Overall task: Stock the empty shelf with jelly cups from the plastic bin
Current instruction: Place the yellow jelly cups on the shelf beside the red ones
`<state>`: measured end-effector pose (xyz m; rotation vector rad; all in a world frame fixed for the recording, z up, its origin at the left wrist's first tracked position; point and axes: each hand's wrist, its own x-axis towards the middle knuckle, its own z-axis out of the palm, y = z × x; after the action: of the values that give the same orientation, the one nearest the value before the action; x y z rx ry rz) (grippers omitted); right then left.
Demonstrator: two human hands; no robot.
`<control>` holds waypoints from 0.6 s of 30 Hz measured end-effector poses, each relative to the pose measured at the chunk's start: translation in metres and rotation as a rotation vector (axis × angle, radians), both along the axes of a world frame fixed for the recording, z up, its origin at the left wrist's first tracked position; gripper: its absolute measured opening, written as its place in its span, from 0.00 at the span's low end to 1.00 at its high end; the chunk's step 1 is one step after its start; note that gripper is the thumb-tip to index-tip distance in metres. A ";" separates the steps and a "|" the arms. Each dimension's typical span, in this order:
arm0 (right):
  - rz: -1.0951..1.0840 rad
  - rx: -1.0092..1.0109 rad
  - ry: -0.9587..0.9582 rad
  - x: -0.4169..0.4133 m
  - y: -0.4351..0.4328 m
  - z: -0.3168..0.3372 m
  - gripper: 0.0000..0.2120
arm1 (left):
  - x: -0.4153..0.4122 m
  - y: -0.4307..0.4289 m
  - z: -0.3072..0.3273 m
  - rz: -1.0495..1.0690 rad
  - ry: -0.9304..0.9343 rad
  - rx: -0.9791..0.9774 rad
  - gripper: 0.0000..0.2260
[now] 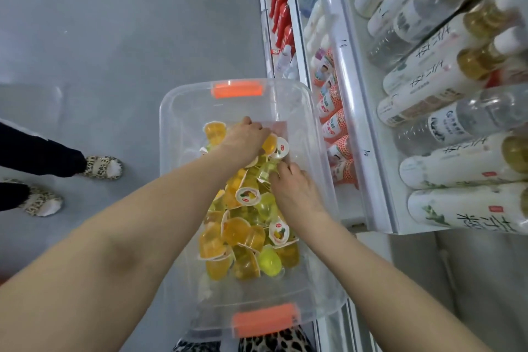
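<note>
A clear plastic bin with orange handles sits on the floor below me, holding several yellow and orange jelly cups. My left hand reaches into the far part of the pile, fingers curled down round an orange jelly cup at its fingertips. My right hand is in the bin's right side, fingers curled into the yellow cups; which cup it holds is hidden under the hand.
White shelves stand right of the bin, stocked with tea and water bottles, peach-print drinks and red bottles. Another person's feet in leopard slippers stand on the grey floor at left.
</note>
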<state>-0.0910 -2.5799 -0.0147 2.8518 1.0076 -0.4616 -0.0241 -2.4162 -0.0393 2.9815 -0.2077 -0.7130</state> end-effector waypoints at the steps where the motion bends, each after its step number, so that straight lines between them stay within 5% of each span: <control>1: 0.004 0.003 0.016 0.001 -0.001 0.000 0.18 | -0.001 0.001 0.000 0.011 -0.014 0.009 0.21; 18: -0.021 0.005 -0.050 -0.030 0.003 0.034 0.21 | -0.098 0.024 0.070 0.455 -0.206 -0.516 0.28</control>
<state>-0.1205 -2.5772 0.0188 2.8656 0.9726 -0.3873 -0.1225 -2.3917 0.0306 2.4623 0.2379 -0.2488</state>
